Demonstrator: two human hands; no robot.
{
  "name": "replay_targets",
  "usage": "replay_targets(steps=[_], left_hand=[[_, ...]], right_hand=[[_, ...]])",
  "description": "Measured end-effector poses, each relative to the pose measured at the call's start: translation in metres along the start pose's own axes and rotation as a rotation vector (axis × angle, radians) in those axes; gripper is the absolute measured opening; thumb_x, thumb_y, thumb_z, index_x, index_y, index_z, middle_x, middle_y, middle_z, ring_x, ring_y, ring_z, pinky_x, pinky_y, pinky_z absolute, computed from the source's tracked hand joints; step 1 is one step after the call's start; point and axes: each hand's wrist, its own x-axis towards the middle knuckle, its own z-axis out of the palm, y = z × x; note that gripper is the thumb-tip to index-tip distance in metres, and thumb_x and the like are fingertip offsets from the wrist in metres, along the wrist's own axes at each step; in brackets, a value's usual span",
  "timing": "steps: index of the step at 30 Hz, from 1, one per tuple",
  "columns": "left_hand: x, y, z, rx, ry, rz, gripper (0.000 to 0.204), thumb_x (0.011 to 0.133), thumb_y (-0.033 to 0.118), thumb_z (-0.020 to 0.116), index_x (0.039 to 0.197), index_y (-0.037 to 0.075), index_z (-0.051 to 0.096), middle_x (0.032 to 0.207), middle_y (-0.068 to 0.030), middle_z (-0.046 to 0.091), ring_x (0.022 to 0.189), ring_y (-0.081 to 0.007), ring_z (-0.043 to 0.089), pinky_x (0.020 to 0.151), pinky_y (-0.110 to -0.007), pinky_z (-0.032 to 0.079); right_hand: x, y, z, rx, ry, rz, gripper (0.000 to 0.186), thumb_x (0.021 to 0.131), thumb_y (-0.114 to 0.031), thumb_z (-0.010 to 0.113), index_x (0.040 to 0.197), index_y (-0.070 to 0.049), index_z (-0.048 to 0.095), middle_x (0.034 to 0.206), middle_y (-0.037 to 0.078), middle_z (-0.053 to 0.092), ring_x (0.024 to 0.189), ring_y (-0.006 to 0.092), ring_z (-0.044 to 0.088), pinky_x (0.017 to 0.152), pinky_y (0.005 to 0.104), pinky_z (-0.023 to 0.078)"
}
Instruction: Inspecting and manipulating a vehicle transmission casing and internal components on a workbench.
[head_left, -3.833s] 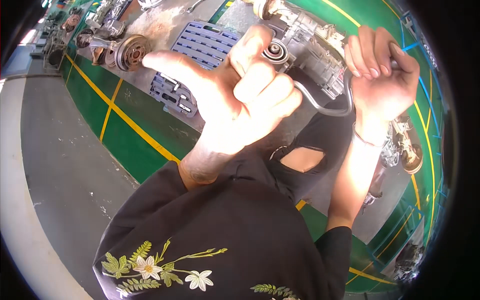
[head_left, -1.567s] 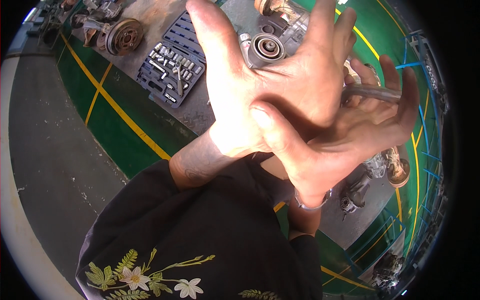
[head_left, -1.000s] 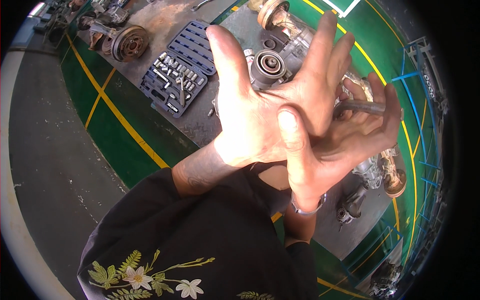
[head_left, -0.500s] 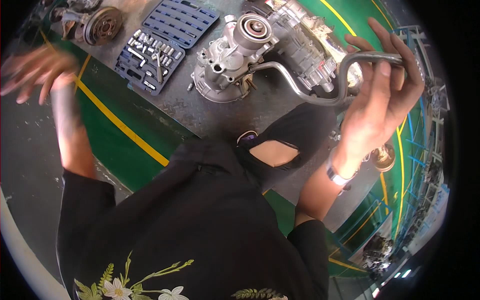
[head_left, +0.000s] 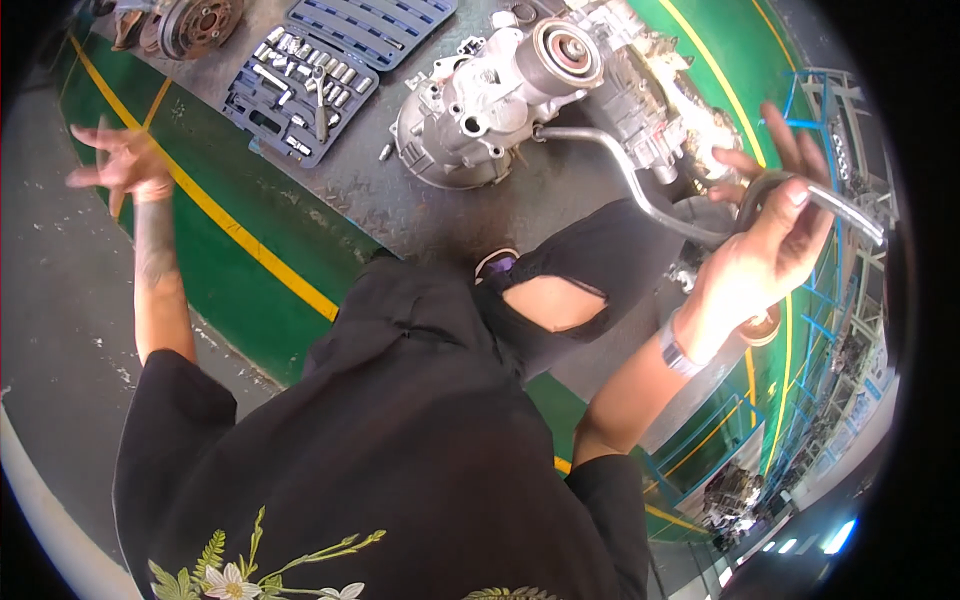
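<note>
Right hand (head_left: 762, 262) loosely curls around the bent grey steel crank bar (head_left: 640, 190); left hand (head_left: 125, 165) spread, empty, well clear. One-handed, the bar's far end may slip off the silver cast-aluminium gearbox (head_left: 500, 95).

The floor (head_left: 250, 270) is green with yellow lines, grey beyond them. The mat (head_left: 400, 200) is dark grey with a raised tread pattern. The socket case (head_left: 330, 60) is dark blue, its sockets silver. The gearbox (head_left: 500, 95) is pale silver-grey (its round end darker). The bent pipe (head_left: 640, 190) is dull grey metal. The sleeve (head_left: 380, 480) is black, embroidered with green leaves and white flowers. The railings (head_left: 830, 110) are blue.
</note>
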Motion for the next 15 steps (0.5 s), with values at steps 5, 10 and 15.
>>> replay_targets(steps=[5,10,15], left_hand=[[0.026,0.074,0.056,0.006,0.013,0.299,0.049,0.1,0.035,0.043,0.142,0.01,0.045,0.122,-0.0134,0.064,0.112,-0.0236,0.061,0.105,-0.037,0.04],[0.064,0.218,0.099,-0.56,0.356,0.101,0.054,0.1,0.038,0.049,0.14,0.002,0.044,0.118,-0.0159,0.066,0.115,-0.0243,0.059,0.103,-0.037,0.042],[0.109,0.361,0.135,-0.639,0.26,0.658,0.103,0.058,0.034,0.092,0.138,-0.007,0.04,0.127,-0.0275,0.055,0.122,-0.0389,0.051,0.103,-0.046,0.041]], right_hand=[[-0.007,0.003,-0.006,0.04,0.012,0.049,0.04,0.1,-0.022,0.052,0.13,0.004,0.044,0.111,0.028,0.064,0.06,0.0161,0.064,0.045,0.02,0.046],[-0.006,0.004,-0.004,0.063,0.004,0.028,0.042,0.099,-0.02,0.055,0.132,0.002,0.043,0.103,0.025,0.065,0.047,0.0066,0.047,0.042,0.0171,0.034],[-0.008,0.009,-0.01,0.13,-0.011,0.072,0.041,0.099,-0.018,0.055,0.134,-0.001,0.043,0.101,0.023,0.066,0.044,0.0029,0.035,0.04,0.0157,0.026]])
